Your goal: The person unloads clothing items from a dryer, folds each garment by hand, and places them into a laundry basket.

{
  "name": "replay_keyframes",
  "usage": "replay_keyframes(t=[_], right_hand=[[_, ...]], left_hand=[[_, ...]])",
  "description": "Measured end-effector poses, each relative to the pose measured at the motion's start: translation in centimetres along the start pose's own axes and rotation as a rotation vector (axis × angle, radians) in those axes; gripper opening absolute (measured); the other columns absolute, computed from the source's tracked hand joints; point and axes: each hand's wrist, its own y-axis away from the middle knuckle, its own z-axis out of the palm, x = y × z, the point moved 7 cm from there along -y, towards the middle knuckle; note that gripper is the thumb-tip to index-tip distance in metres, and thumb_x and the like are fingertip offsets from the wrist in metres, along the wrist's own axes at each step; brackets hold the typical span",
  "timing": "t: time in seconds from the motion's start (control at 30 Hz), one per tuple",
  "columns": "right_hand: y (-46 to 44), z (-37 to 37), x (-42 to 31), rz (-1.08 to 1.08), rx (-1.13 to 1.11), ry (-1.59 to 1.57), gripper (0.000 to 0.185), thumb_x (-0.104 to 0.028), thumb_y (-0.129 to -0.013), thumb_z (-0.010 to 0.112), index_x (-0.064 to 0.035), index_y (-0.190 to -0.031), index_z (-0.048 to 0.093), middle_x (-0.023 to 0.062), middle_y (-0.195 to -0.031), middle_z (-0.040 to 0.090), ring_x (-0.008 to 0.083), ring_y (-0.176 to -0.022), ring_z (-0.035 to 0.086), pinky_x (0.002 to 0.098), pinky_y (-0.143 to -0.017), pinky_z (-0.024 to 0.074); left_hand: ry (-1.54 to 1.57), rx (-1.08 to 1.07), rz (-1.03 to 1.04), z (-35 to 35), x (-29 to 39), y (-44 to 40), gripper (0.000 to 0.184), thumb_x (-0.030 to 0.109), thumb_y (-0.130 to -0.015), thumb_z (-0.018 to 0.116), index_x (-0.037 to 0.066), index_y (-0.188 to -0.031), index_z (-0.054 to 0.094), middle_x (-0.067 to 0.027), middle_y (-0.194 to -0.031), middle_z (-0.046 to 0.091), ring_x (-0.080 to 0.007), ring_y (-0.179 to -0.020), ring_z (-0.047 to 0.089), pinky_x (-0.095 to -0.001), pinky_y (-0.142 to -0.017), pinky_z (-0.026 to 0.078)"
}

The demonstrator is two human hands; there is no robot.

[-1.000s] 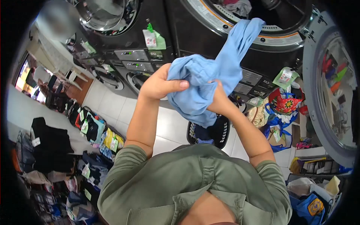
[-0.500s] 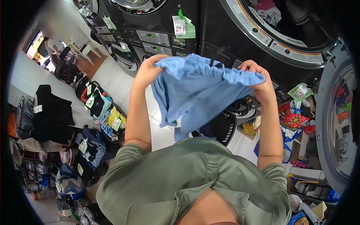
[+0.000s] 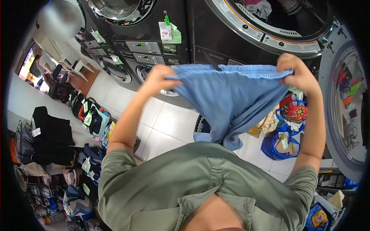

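Waistband (image 3: 250,73) of a blue garment (image 3: 227,94) spans the gap between the two hands, its gathered edge uppermost and its cloth hanging in folds toward the green shirt (image 3: 200,169) of the wearer. The left hand (image 3: 158,80) has its fingers closed on one end, thumb laid along the near side; the right hand (image 3: 296,75) is curled shut on the other end, set slightly higher in view. Both forearms reach forward and stand well apart, elbows bent out to the sides. Below the fingers lies a pale tiled floor (image 3: 165,123), where a dark basket (image 3: 199,125) shows partly behind the cloth. Beneath the right fingers sit a blue bag (image 3: 277,148) and a red floral bag (image 3: 295,111). Beyond those fingers, a black dryer (image 3: 219,42) stands open with clothes (image 3: 260,9) in its drum, its round door (image 3: 331,115) swung out to the right. Past the left fingers are more machines, one with a paper tag (image 3: 165,31) clipped on. Left of them lie clothing piles (image 3: 94,119) and a black garment (image 3: 50,133); farthest off are a white chair (image 3: 79,67) and a seated person (image 3: 47,63).
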Motion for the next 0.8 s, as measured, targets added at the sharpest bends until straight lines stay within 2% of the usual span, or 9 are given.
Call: replay_keyframes(t=[0.07,0.17,0.2,0.27,0.33,0.5,0.53,0.67,0.8], right_hand=[[2.4,-0.7,-1.9,-0.027,0.116,0.442,0.023,-0.013,-0.048,0.062,0.0033,-0.058,0.048,0.0091,-0.071,0.047,0.0225,-0.074,0.047,0.0306,-0.068,0.0372],[4.7,-2.1,-1.0,0.149,0.104,-0.171,0.019,-0.014,-0.053,0.064,0.0001,-0.063,0.057,0.0059,-0.076,0.051,0.0152,-0.073,0.050,0.0269,-0.069,0.0391],[5.7,-2.0,3.4,0.473,0.028,-0.354,0.019,-0.014,-0.065,0.065,-0.0017,-0.079,0.061,0.0038,-0.082,0.056,0.0115,-0.070,0.053,0.0220,-0.066,0.0413],[3.8,0.7,7.3,0.675,0.421,-1.031,0.025,-0.018,-0.074,0.064,-0.0006,-0.092,0.059,0.0046,-0.088,0.060,0.0111,-0.068,0.056,0.0197,-0.064,0.0437],[0.9,3.6,8.5,0.672,0.512,-1.312,0.034,-0.024,-0.077,0.064,0.0016,-0.099,0.056,0.0092,-0.093,0.061,0.0130,-0.077,0.058,0.0250,-0.069,0.0467],[-5.0,4.8,1.3,0.361,0.567,-0.336,0.038,-0.013,-0.064,0.064,0.0034,-0.097,0.054,0.0051,-0.085,0.059,0.0116,-0.073,0.053,0.0250,-0.070,0.0429],[-5.8,4.1,2.3,0.225,0.499,-0.712,0.039,-0.004,-0.063,0.059,0.0036,-0.100,0.052,0.0069,-0.088,0.059,0.0135,-0.077,0.055,0.0261,-0.073,0.0431],[-4.0,-2.1,4.0,0.197,0.671,-0.985,0.043,0.009,-0.065,0.052,-0.0009,-0.107,0.051,0.0077,-0.099,0.059,0.0191,-0.091,0.056,0.0330,-0.086,0.0440],[-2.7,-5.8,6.4,0.097,0.598,-1.159,0.037,0.005,-0.070,0.051,-0.0005,-0.106,0.052,0.0088,-0.101,0.059,0.0223,-0.094,0.056,0.0361,-0.089,0.0423]], left_hand=[[0.179,0.098,0.012,-5.0,1.1,-0.3,0.017,0.017,-0.063,0.072,0.006,-0.073,0.064,-0.0055,-0.080,0.061,-0.0207,-0.077,0.057,-0.0309,-0.078,0.041],[0.412,-0.113,-0.136,-4.9,2.8,-0.9,0.019,0.008,-0.068,0.066,0.001,-0.085,0.062,-0.0054,-0.089,0.060,-0.0173,-0.081,0.057,-0.0303,-0.078,0.043],[0.421,-0.124,-0.145,-3.9,2.7,-1.5,0.019,0.008,-0.068,0.066,0.001,-0.085,0.062,-0.0054,-0.089,0.060,-0.0173,-0.081,0.057,-0.0303,-0.078,0.043],[0.875,-0.078,-0.698,0.1,-0.2,-3.9,0.024,0.007,-0.077,0.059,-0.001,-0.099,0.057,-0.0072,-0.098,0.059,-0.0134,-0.090,0.054,-0.0295,-0.081,0.043],[1.015,-0.026,-0.633,3.3,0.2,-7.6,0.029,0.012,-0.082,0.055,-0.005,-0.105,0.052,-0.0079,-0.098,0.058,-0.0132,-0.090,0.054,-0.0277,-0.078,0.045],[1.485,-0.317,-0.166,5.4,12.6,-11.6,0.058,0.048,-0.090,0.030,0.007,-0.131,0.027,-0.0152,-0.118,0.047,-0.0245,-0.096,0.056,-0.0332,-0.079,0.048],[1.669,-0.256,-0.126,4.5,12.4,-11.4,0.055,0.047,-0.090,0.028,0.008,-0.129,0.031,-0.0139,-0.115,0.050,-0.0268,-0.097,0.055,-0.0354,-0.080,0.047],[1.036,0.239,-0.491,10.3,1.0,-5.7,0.046,0.035,-0.088,0.045,0.004,-0.121,0.041,-0.0127,-0.109,0.055,-0.0229,-0.094,0.055,-0.0325,-0.079,0.043],[0.852,0.129,-0.865,24.1,-6.9,2.5,0.080,0.037,-0.075,0.063,0.001,-0.132,0.021,-0.0208,-0.129,0.035,-0.0298,-0.108,0.045,-0.0345,-0.089,0.037]])
